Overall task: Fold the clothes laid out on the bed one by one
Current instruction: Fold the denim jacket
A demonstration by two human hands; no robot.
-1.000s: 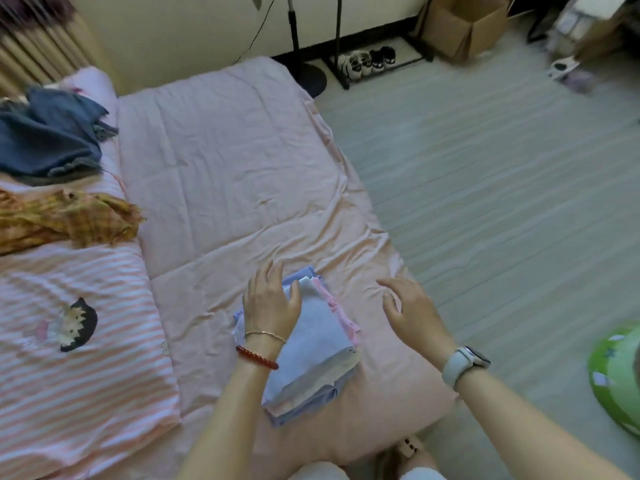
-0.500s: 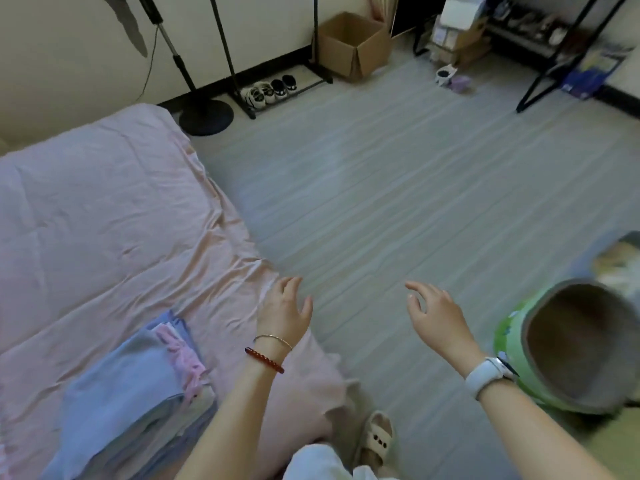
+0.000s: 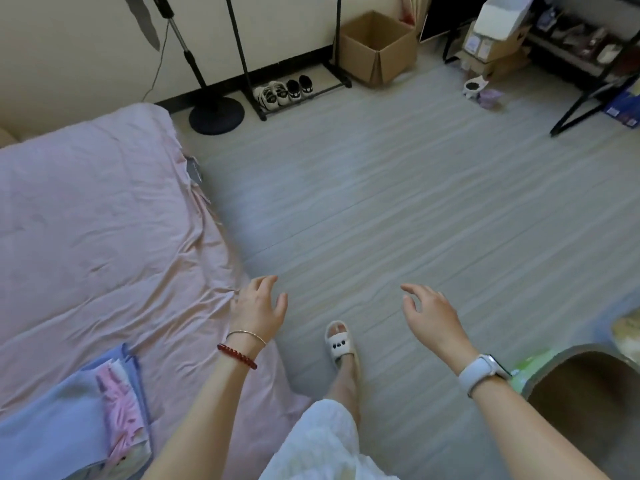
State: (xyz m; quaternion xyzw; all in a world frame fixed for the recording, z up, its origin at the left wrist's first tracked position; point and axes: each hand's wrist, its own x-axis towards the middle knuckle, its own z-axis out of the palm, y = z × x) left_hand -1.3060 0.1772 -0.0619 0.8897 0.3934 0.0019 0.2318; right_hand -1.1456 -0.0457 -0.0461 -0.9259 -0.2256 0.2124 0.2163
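While both hands hung empty, left hand (image 3: pixel 258 308) with loose spread fingers over the pink-sheeted bed (image 3: pixel 97 237) edge, right hand (image 3: pixel 431 315) likewise relaxed above the pale plank floor (image 3: pixel 398 202), folded stack of blue and pink clothes (image 3: pixel 69 417) lay on the bed's near corner.

Folded clothes (image 3: pixel 59 424) on bed (image 3: pixel 86 230), basket (image 3: pixel 585 396) far right.

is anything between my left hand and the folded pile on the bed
Nothing visible. The left hand hangs open at the bed's edge, and only bare pink sheet lies between it and the folded pile at the lower left. The right hand is open over the floor, farther off.
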